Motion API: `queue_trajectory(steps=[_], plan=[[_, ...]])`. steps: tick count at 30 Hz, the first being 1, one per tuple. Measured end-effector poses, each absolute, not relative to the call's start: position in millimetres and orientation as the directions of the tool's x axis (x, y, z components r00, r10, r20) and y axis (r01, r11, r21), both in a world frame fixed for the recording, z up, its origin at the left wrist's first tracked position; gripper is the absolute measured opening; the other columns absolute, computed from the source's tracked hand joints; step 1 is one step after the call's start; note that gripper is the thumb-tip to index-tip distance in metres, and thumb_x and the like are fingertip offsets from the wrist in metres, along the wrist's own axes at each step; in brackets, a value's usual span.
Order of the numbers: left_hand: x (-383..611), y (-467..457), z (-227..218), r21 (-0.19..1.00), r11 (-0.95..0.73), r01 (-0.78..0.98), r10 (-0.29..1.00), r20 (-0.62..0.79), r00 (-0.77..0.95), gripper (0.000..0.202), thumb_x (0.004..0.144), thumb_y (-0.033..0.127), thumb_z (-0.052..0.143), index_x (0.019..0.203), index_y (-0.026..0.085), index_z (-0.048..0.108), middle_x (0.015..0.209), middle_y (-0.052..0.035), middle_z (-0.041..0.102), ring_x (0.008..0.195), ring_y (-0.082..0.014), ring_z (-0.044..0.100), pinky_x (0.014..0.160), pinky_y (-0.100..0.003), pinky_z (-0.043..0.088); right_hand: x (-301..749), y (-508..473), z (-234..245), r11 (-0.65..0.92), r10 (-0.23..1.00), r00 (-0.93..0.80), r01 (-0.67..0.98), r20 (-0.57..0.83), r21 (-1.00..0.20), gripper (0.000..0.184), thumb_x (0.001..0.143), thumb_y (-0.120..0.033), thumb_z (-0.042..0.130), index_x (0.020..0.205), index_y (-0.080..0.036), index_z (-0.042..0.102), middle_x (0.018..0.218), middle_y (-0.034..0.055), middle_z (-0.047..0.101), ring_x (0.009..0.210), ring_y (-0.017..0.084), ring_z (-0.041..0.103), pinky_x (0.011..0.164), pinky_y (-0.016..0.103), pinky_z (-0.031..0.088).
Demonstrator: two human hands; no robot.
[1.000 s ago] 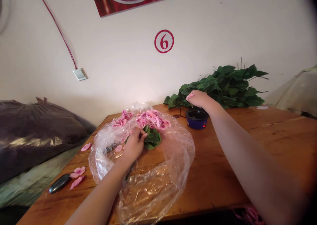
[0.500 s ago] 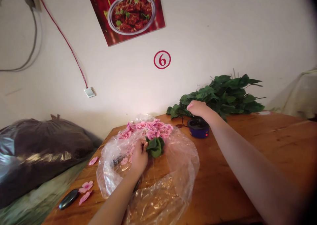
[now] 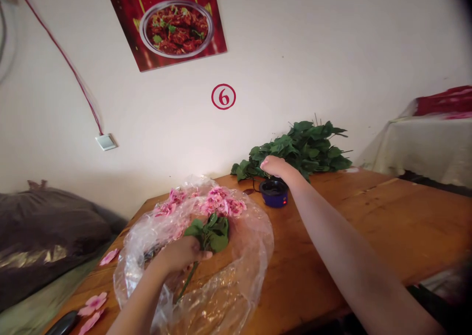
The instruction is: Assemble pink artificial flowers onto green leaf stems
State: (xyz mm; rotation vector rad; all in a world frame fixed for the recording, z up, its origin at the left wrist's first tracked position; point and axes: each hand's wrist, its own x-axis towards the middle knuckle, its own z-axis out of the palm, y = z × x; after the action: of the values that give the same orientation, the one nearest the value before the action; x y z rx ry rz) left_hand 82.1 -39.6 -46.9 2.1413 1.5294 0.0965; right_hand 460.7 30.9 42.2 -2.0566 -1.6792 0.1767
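My left hand (image 3: 180,252) is closed around the green stem of an artificial flower spray (image 3: 216,234), just below its leaves. The spray tilts away from me, with pink blossoms (image 3: 221,202) at its far end, above an open clear plastic bag (image 3: 254,237). More pink blossoms (image 3: 165,208) lie in the bag. Over a small blue pot (image 3: 273,200) with a lit red light, my right hand (image 3: 275,167) is closed, fingertips pointing down. Its fingers are mostly hidden, so what they pinch cannot be made out.
Green leafy stems (image 3: 306,146) are heaped against the wall behind the pot. Loose pink petals (image 3: 93,304) and a dark smooth object (image 3: 63,323) lie at the table's left edge. A dark stuffed bag (image 3: 47,237) stands left of the wooden table (image 3: 342,222).
My left hand has turned and come nearer to me with the flower spray, showing more stem and leaves. My right hand stays over the blue pot. The view has swung right.
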Motion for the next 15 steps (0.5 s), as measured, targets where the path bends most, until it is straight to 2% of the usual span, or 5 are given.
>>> queue_trajectory(steps=[1, 3, 7, 12, 15], plan=[[83, -39, -47, 0.426, -0.255, 0.868, 0.902, -0.220, 0.372, 0.035, 0.072, 0.047, 0.067, 0.051, 0.021, 0.056, 0.045, 0.0003, 0.053, 0.042, -0.0184, 0.049, 0.047, -0.029, 0.031, 461, 31, 42, -0.135, 0.951, 0.239, 0.889, 0.193, -0.438, 0.024, 0.085, -0.027, 0.051, 0.090, -0.012, 0.069, 0.078, 0.0160, 0.071, 0.086, 0.027, 0.066, 0.078, 0.031, 0.041], [84, -37, -45, 0.440, -0.279, 0.853, 0.926, -0.112, 0.361, 0.030, 0.078, 0.044, 0.060, 0.059, 0.021, 0.060, 0.053, -0.0015, 0.059, 0.049, -0.0202, 0.055, 0.051, -0.029, 0.034, 460, 31, 43, -0.129, 0.953, 0.234, 0.887, 0.192, -0.443, 0.024, 0.085, -0.026, 0.050, 0.090, -0.012, 0.069, 0.081, 0.0172, 0.071, 0.088, 0.028, 0.066, 0.079, 0.031, 0.041], [89, -36, -30, 0.457, -0.381, 0.803, 0.913, 0.324, 0.249, 0.029, 0.088, 0.040, 0.048, 0.076, 0.020, 0.065, 0.073, -0.0050, 0.068, 0.071, -0.0236, 0.062, 0.066, -0.032, 0.041, 459, 32, 43, -0.119, 0.954, 0.230, 0.879, 0.191, -0.463, 0.024, 0.085, -0.024, 0.050, 0.089, -0.010, 0.069, 0.085, 0.0182, 0.071, 0.088, 0.028, 0.066, 0.079, 0.031, 0.041], [106, -61, 8, 0.546, -0.361, 0.756, 0.815, 0.579, -0.029, 0.041, 0.093, 0.051, 0.040, 0.084, 0.019, 0.064, 0.062, -0.0006, 0.058, 0.064, -0.0200, 0.056, 0.060, -0.029, 0.040, 460, 30, 40, -0.150, 0.953, 0.257, 0.862, 0.163, -0.485, 0.027, 0.087, -0.024, 0.048, 0.092, -0.010, 0.071, 0.081, 0.0164, 0.071, 0.077, 0.025, 0.068, 0.072, 0.030, 0.043], [130, -91, 41, 0.584, -0.467, 0.664, 0.760, 0.649, -0.037, 0.043, 0.095, 0.053, 0.040, 0.087, 0.018, 0.063, 0.057, 0.0029, 0.047, 0.056, -0.0147, 0.047, 0.056, -0.026, 0.038, 462, 29, 38, -0.158, 0.954, 0.259, 0.864, 0.151, -0.478, 0.027, 0.089, -0.024, 0.051, 0.094, -0.009, 0.072, 0.082, 0.0166, 0.072, 0.078, 0.024, 0.069, 0.071, 0.029, 0.044]])
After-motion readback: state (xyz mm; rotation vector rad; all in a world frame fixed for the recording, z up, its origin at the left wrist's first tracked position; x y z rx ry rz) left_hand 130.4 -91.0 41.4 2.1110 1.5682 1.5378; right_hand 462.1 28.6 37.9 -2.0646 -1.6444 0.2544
